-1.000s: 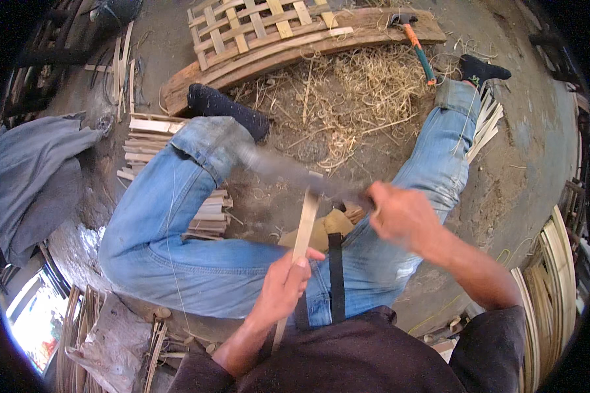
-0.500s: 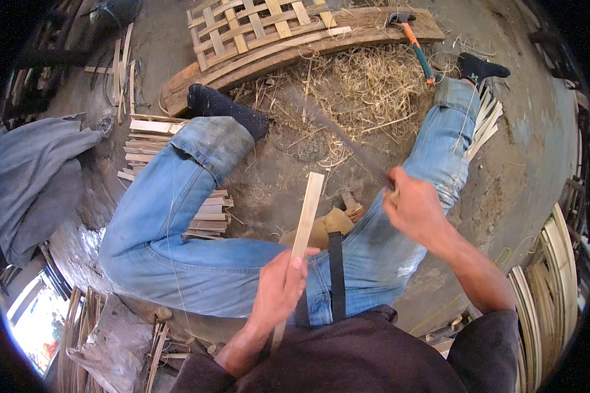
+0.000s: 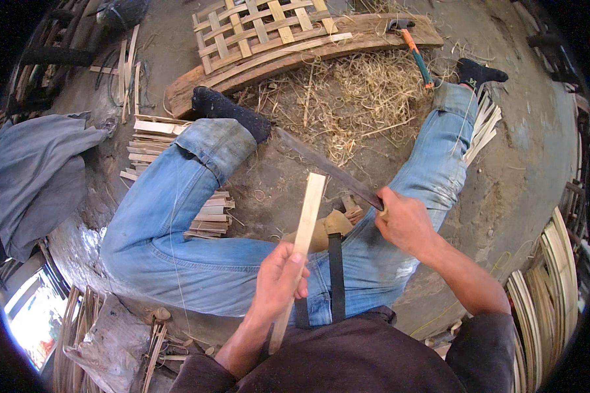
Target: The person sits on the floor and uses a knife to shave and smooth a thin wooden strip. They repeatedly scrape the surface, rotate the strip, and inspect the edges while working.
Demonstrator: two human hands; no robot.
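My left hand [image 3: 282, 280] is closed around a flat pale strip of split bamboo or wood [image 3: 308, 213], its upper end pointing away from me and its lower end near my shirt. A long, dark-bladed knife [image 3: 324, 164] is in my right hand [image 3: 403, 223], the fist wrapped round its handle. The blade slants up and left, past the strip's far end, and looks apart from it. Between my thighs lies a tan pad [image 3: 331, 226] with a black strap [image 3: 335, 268] running toward my waist.
Beyond my feet a curved wooden plank [image 3: 269, 65] bears a woven lattice of strips [image 3: 262, 29] and a hammer [image 3: 416, 56]. Curly shavings [image 3: 347, 98] cover the floor before it. Bundled strips [image 3: 152, 141] lie by my left leg; longer ones [image 3: 557, 262] stand at right. Grey cloth [image 3: 36, 177] hangs at left.
The knife, blurred before, now shows sharply, and my right hand has shifted slightly left and down with it. The strip stays in my left hand, which has moved little.
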